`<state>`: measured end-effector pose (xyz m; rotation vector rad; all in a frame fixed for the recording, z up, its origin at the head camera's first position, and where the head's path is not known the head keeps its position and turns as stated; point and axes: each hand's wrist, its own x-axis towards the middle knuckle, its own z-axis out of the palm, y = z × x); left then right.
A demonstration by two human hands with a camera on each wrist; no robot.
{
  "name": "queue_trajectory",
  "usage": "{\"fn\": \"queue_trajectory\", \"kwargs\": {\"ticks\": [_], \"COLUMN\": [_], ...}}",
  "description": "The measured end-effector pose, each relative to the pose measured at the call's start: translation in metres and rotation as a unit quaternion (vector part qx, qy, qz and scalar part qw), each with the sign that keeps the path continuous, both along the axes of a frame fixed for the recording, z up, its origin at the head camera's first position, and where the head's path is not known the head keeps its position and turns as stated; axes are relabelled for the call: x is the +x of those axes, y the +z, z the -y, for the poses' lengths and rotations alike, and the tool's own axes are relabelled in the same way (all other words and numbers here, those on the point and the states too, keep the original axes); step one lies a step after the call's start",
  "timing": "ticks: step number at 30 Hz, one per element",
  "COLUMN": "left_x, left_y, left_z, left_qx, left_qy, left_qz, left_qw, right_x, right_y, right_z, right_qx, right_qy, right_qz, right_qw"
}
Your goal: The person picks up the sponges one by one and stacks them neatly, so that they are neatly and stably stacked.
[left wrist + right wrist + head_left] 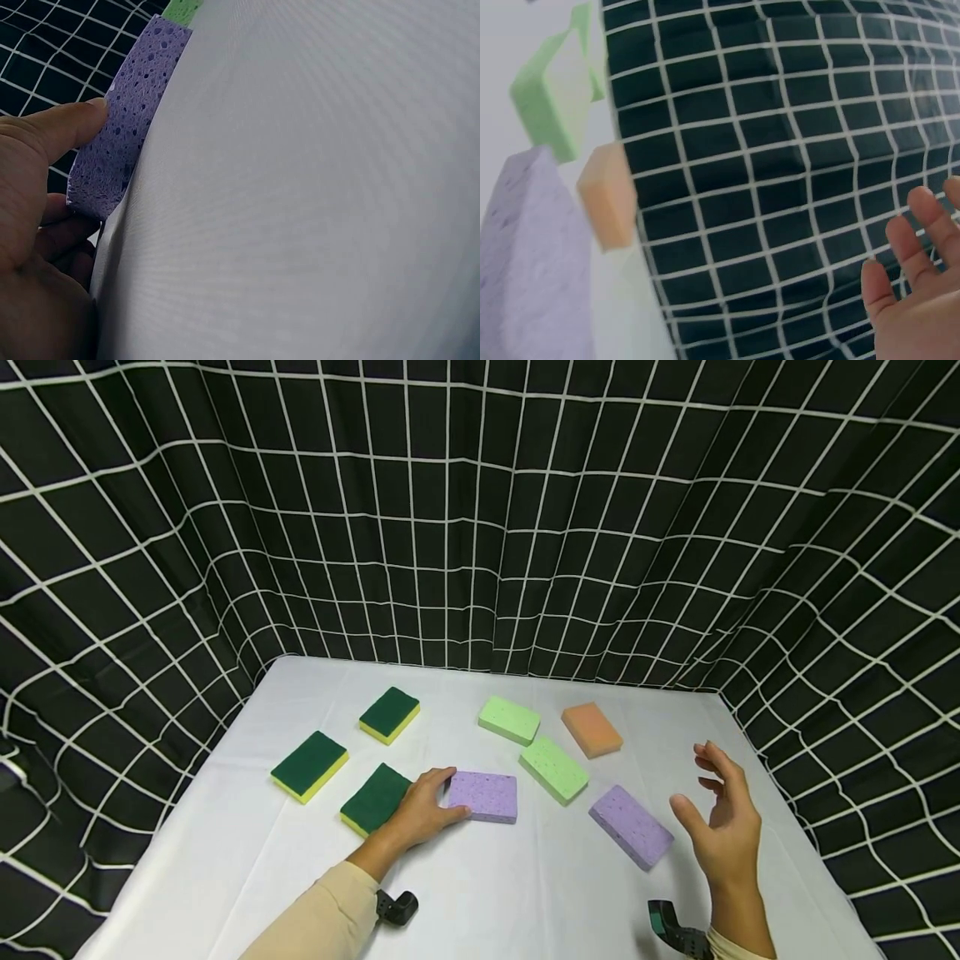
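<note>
A purple sponge (pixel 483 796) lies flat near the middle of the white table. My left hand (pixel 422 810) grips its left end, with the thumb at the near side and the fingers at the far corner. In the left wrist view the thumb (pixel 82 124) touches that purple sponge (pixel 135 112), its other fingers partly hidden beyond the end. Just left of this hand is a green-and-yellow scouring sponge (pixel 377 797), partly covered by it. My right hand (pixel 723 818) is raised at the right, fingers loosely bent and holding nothing. Nearest to it lies a second purple sponge (pixel 632 827).
Two more green-and-yellow scouring sponges (pixel 310 766) lie at the left. Two light green sponges (pixel 553 769) sit right of centre, with an orange sponge (pixel 592 729) beside them. Black cloth with a white grid (pixel 465 527) stands around the table (pixel 480 893).
</note>
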<state>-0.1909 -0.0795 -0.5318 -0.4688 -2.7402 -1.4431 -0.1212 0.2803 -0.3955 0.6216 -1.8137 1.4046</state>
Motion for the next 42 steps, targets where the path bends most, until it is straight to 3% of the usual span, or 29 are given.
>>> {"fn": "queue_trajectory", "kwargs": {"ticks": [9,16,23,30,34,42], "left_x": [0.001,-0.001,-0.001,0.000,0.000,0.000], "left_y": [0.000,-0.001,-0.002,-0.001,-0.001,-0.002], "left_z": [0.000,0.000,0.000,-0.001,-0.001,0.000], "left_qx": [0.001,-0.004,-0.006,-0.003,-0.004,-0.006], "left_qy": [0.003,0.004,-0.001,0.001,0.003,0.005], "left_qz": [0.003,0.003,0.003,-0.002,0.000,0.005], "left_qw": [1.0000,1.0000,1.0000,1.0000,1.0000,1.0000], "right_x": [0.002,0.005,0.011,0.013,0.014,0.015], "right_y": [-0.045,-0.073,-0.091,-0.107,-0.109,-0.117], "right_z": [-0.025,-0.034,-0.035,-0.039,-0.040,-0.045], "right_qx": [-0.024,-0.082,-0.039,-0.031,-0.019,0.107], "right_qy": [-0.026,-0.015,-0.093,-0.122,-0.137,-0.166], "right_qz": [0.038,0.088,0.166,0.226,0.258,0.339], "right_qw": [0.9987,0.9926,0.9809,0.9659,0.9563,0.9199]}}
